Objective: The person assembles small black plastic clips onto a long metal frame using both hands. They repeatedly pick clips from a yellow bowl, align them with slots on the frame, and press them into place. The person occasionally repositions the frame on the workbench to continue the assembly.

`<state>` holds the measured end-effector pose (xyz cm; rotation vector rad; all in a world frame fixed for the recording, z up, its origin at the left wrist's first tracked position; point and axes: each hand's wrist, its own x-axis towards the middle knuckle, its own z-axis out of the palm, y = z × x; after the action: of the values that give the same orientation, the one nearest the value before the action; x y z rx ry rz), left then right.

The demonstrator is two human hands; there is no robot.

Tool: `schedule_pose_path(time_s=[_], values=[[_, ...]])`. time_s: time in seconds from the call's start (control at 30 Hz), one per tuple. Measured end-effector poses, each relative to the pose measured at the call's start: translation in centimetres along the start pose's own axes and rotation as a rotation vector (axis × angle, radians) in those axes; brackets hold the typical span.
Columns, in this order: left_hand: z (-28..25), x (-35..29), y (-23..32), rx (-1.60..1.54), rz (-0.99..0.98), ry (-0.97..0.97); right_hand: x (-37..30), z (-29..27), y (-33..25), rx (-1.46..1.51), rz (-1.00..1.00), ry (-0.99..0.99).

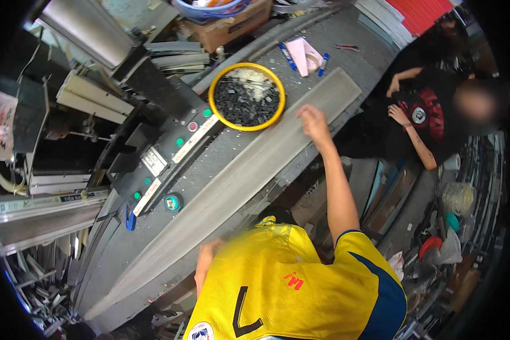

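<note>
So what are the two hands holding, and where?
Both hands rest on the long flat grey metal strip: right hand on its far part, left hand at its near edge. A real grip cannot be told.

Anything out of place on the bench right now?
Nothing looks damaged. The long grey panel lies along the bench, its edge close against the yellow bowl of black pieces. The right hand is on it, the left hand at its near edge.
</note>
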<state>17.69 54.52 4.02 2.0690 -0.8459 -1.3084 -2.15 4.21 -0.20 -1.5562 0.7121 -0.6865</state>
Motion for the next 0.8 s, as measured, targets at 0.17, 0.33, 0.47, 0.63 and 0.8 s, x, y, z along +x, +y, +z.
schedule_pose_path(time_s=[0.17,0.33,0.47,0.63,0.8], values=[[-0.7,-1.9,-0.5,0.111,-0.023,0.000,-11.8,6.3,-0.5,-0.912,0.203,-0.234],[-3.4,-6.3,1.4,0.131,0.023,0.023,-16.0,5.7,-3.2,-0.739,0.332,0.009],[-4.3,-8.7,3.3,0.198,-0.006,-0.026,-16.8,5.1,-2.9,-0.705,0.322,0.093],[-4.5,-9.3,3.9,0.250,-0.064,-0.061,-13.2,1.6,-1.6,-0.811,0.120,0.498],[-4.2,-9.5,3.4,0.278,-0.077,-0.065,-6.6,-8.6,-2.4,-0.888,0.161,0.825]])
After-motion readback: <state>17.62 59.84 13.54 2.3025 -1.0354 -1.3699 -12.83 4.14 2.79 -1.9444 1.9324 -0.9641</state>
